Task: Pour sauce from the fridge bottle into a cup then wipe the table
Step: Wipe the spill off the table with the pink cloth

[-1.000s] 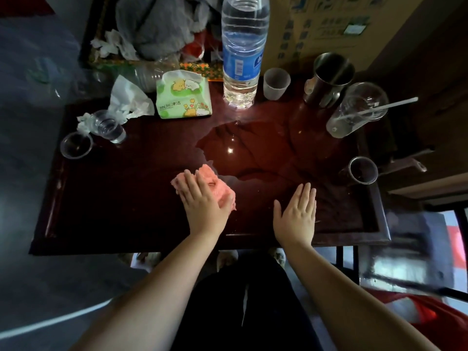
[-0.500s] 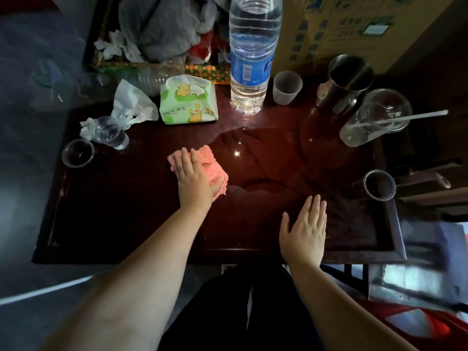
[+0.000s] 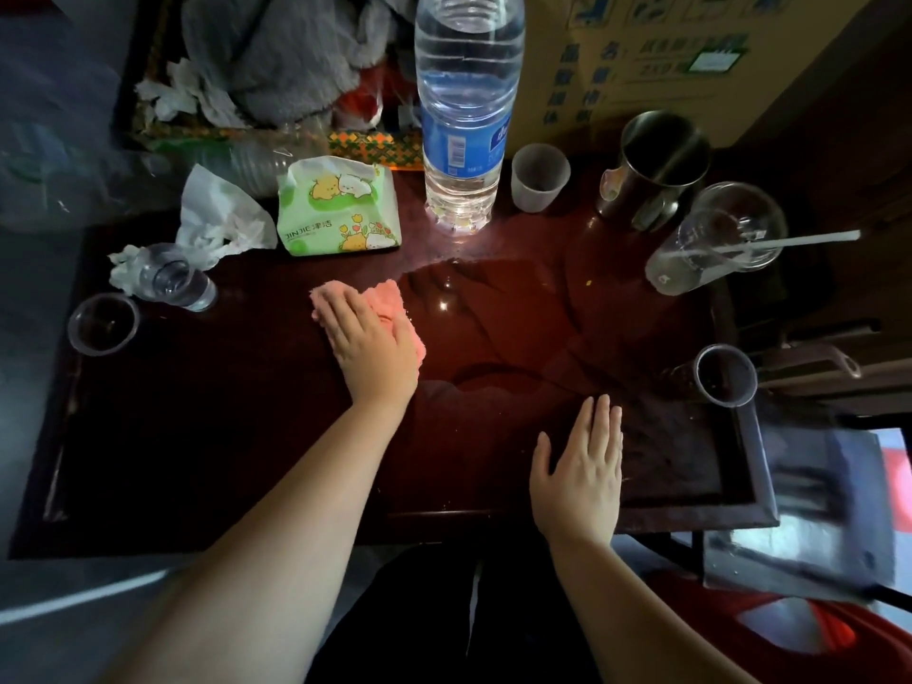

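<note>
Left hand (image 3: 370, 345) flat on pink cloth (image 3: 390, 308) (fingers together), right hand (image 3: 580, 478) flat on table (image 3: 197, 436)

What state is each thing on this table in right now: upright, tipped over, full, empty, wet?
Water bottle: upright, partly full.
Frosted cup: upright.
Steel mug: upright.
Tall plastic cup: lying on its side, straw inside.
Small glass: tipped over.
Tissue pack: opened.
Table: wet puddle in the middle.
Pink cloth: pressed flat under left hand.
Right hand: flat on table, empty.
</note>
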The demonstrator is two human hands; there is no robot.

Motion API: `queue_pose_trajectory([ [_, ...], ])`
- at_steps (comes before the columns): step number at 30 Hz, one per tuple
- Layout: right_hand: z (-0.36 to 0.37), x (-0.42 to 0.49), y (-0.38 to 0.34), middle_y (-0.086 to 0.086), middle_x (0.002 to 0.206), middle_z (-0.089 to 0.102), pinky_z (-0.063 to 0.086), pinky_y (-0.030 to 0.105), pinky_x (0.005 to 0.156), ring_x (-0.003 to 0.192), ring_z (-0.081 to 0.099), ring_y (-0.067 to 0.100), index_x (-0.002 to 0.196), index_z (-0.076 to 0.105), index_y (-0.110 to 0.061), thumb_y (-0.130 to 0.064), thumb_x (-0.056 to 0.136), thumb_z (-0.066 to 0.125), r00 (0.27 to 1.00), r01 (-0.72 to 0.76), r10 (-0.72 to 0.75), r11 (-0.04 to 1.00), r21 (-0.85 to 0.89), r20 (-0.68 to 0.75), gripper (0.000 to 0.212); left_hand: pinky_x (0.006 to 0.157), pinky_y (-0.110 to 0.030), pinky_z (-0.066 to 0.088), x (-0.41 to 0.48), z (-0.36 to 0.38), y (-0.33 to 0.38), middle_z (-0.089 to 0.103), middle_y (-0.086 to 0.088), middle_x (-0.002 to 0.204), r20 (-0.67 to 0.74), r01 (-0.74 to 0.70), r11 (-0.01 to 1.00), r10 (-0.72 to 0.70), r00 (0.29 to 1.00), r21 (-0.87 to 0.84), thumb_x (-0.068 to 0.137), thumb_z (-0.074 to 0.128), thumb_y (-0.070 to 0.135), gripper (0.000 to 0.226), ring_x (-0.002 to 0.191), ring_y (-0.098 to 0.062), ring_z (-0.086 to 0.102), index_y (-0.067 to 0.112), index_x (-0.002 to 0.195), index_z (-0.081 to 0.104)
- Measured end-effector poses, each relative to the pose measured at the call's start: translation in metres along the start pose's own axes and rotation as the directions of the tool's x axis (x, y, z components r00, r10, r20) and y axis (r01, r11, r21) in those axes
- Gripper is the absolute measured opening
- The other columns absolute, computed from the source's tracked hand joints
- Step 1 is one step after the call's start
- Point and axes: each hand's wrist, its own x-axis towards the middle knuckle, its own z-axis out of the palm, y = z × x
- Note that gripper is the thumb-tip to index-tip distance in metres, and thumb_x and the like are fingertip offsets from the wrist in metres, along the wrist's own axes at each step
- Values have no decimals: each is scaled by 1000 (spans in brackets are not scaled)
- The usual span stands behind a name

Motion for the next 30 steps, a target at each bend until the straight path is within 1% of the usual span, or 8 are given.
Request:
queue_pose_trajectory([
  [3, 2, 1, 1, 12, 158, 13, 18, 43, 118, 147, 3, 23, 149, 16, -3, -41, 96, 37, 1000, 3, -3, 1000, -4, -5, 68, 118, -44, 13, 2, 11, -4, 21, -23, 154, -46, -75, 995, 78, 996, 71, 93, 42, 17, 57, 145, -35, 15, -5, 145, 28],
  [9, 2, 0, 2, 12, 158, 13, 26, 47, 115, 147, 3, 22, 149, 17, -4, -41, 95, 40, 1000, -10, 10, 1000, 2, 7, 69, 118, -43, 17, 17, 14, -12, 22, -17, 156, 64, -348, 931, 343, 937, 111, 93, 33, 20, 58, 145, -28, 16, 2, 147, 27],
  [12, 2, 0, 2, 11, 158, 13, 26, 46, 115, 147, 2, 21, 149, 16, -4, -42, 96, 38, 1000, -7, 7, 1000, -3, 8, 68, 118, -42, 17, 24, 14, -12, 21, -13, 157, 116, -383, 919, 372, 921, 90, 91, 30, 21, 59, 146, -25, 15, 5, 148, 28],
  [16, 3, 1, 2, 11, 158, 13, 22, 45, 117, 147, 2, 21, 149, 17, -4, -41, 96, 37, 1000, -9, 9, 1000, 1, 1, 68, 119, -39, 13, 29, 13, -9, 18, -11, 158, 142, -447, 892, 435, 889, 63, 94, 36, 15, 56, 147, -22, 11, 6, 148, 27],
  [22, 3, 1, 3, 9, 159, 10, 20, 43, 118, 147, -1, 19, 149, 15, -5, -42, 95, 38, 1000, -3, 3, 1000, -3, 10, 69, 118, -28, 5, 43, 12, 3, 24, -10, 156, 208, -586, 811, 571, 794, 13, 90, 39, 10, 58, 146, -20, 14, 5, 147, 31],
  [26, 4, 1, 3, 7, 160, 7, 21, 42, 118, 147, -5, 17, 150, 11, -7, -45, 95, 34, 1000, -2, 2, 1000, -14, 20, 70, 117, -25, 2, 49, 6, 2, 24, -8, 156, 280, -664, 748, 637, 718, -1, 91, 40, 13, 56, 146, -18, 14, 6, 146, 33],
  [28, 3, 1, 3, 7, 160, 5, 21, 43, 118, 147, -5, 17, 150, 10, -8, -46, 95, 33, 1000, -7, 7, 1000, -15, 28, 71, 118, -27, 0, 47, 3, 3, 17, -6, 158, 301, -677, 736, 642, 705, 14, 96, 38, 16, 55, 147, -17, 8, 8, 149, 27],
  [30, 2, -1, 3, 8, 160, 4, 19, 42, 118, 147, -5, 18, 150, 9, -7, -46, 96, 32, 1000, -1, 1, 1000, -15, 28, 71, 119, -35, 1, 38, -3, 0, 7, -4, 160, 303, -656, 752, 611, 731, 68, 100, 32, 23, 55, 147, -17, 1, 11, 152, 16],
])
